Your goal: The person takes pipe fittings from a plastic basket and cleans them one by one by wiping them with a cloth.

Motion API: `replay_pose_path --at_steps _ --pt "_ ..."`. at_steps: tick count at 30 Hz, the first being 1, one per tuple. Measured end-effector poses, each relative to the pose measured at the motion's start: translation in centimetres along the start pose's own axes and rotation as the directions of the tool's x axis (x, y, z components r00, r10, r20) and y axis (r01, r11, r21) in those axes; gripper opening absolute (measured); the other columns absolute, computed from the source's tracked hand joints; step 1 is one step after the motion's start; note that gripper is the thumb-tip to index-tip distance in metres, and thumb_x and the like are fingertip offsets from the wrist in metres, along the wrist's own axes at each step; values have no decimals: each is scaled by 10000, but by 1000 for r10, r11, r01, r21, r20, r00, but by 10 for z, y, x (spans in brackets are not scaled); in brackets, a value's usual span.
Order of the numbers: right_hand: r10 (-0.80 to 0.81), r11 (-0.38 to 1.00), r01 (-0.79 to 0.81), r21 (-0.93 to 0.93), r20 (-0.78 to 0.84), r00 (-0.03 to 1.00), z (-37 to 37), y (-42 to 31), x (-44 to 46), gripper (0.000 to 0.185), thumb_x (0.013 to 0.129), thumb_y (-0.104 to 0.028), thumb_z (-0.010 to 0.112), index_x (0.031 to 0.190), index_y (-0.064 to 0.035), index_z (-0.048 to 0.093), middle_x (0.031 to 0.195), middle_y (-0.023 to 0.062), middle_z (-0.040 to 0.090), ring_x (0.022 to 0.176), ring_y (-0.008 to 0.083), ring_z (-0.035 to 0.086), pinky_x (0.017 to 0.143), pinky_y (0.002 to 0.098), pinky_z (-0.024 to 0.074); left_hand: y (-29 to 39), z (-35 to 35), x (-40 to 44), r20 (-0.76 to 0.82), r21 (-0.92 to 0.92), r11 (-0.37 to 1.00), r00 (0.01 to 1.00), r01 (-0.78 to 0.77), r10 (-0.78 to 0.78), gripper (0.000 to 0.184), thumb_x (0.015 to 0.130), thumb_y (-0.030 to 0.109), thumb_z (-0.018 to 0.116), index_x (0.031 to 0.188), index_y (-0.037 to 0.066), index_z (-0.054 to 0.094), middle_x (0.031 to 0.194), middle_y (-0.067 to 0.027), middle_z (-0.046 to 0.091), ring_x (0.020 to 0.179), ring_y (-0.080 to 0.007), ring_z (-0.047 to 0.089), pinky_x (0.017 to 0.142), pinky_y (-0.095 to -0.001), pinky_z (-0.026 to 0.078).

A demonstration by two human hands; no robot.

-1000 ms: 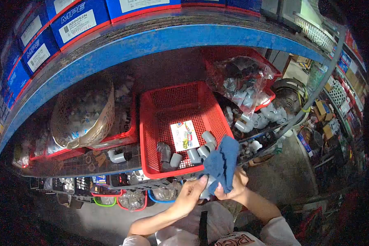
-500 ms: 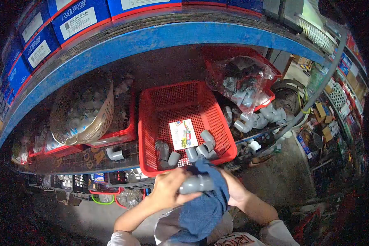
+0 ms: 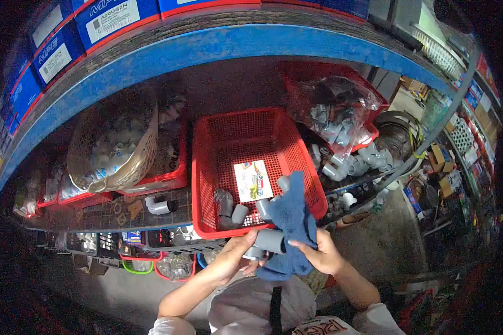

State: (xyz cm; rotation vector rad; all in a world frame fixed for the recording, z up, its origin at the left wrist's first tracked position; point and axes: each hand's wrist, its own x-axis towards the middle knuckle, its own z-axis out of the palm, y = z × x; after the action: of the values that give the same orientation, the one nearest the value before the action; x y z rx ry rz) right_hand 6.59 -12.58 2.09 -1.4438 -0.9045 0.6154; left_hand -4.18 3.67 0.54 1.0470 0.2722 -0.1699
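My left hand is closed on a grey pipe elbow, just in front of the red basket's near rim. A blue cloth is gripped in my right hand, and it covers the right end of the elbow. Part of the cloth hangs below the fitting and part stands up over the basket's corner. Inside the red basket lie several grey fittings and a white printed card.
Behind on the left are a woven basket of small parts and a lone grey elbow. A plastic bag of fittings lies at the right. The blue shelf edge crosses above, with boxes on it.
The elbow, largely hidden by the cloth a second ago, now shows its grey side. The cloth has swung up from its lower hanging position half a second ago.
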Motion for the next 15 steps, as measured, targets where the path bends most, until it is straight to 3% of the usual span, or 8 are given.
replay_pose_path --at_steps 2,4,5,7,10,12,14,15 --pt "140 984 -151 91 120 983 -2 5 1 306 687 -50 581 961 29 470 842 39 529 769 89 474 692 274 407 -1 -1 -1 13 19 999 1000 -26 26 441 830 398 345 782 -13 498 613 -50 502 424 -77 417 382 -197 326" --pt "164 980 -180 91 157 974 0 11 0 323 681 -49 580 975 25 468 868 52 527 794 99 474 718 273 399 -2 2 -6 -8 566 799 967 -205 254 337 792 292 477 798 -45 495 634 -98 524 496 -172 499 450 -266 390" --pt "188 974 -207 91 189 964 0 15 0 340 675 -48 578 989 20 467 893 64 525 819 109 473 743 272 391 -1 2 -6 -11 565 800 967 -203 253 337 792 292 477 798 -45 495 634 -98 524 496 -172 499 450 -266 390" --pt "95 994 -106 33 245 965 2 32 6 356 667 -35 558 1009 6 467 937 96 515 867 132 469 791 276 366 3 2 -7 239 854 257 781 -452 577 302 713 210 581 802 -65 491 636 -158 522 590 -289 528 530 -331 415" --pt "-1 992 44 -117 348 938 -1 34 7 419 660 -33 564 1053 -10 420 963 108 496 887 152 463 817 287 344 7 0 -8 225 842 288 783 -456 581 323 676 216 612 795 -61 497 628 -189 505 596 -326 515 537 -339 413" --pt "32 998 -35 48 69 997 3 22 2 502 649 -47 594 1091 -16 357 984 93 473 932 142 436 826 281 332 8 0 -8 211 829 318 785 -459 583 316 697 216 596 808 -64 501 628 -174 514 578 -281 529 527 -324 411" --pt "38 997 -35 63 -40 998 4 3 3 524 643 -39 599 1096 -12 336 989 85 464 956 132 418 831 274 323 13 6 -9 -65 682 681 905 -267 420 310 762 239 532 846 -59 512 616 -100 521 546 -149 499 504 -286 395" --pt "45 996 -34 77 -147 988 4 -3 3 546 638 -30 604 1101 -9 315 994 77 456 980 122 401 837 268 313 12 5 -9 -64 681 682 906 -266 418 310 762 239 532 846 -59 512 616 -100 521 546 -149 499 504 -286 395"
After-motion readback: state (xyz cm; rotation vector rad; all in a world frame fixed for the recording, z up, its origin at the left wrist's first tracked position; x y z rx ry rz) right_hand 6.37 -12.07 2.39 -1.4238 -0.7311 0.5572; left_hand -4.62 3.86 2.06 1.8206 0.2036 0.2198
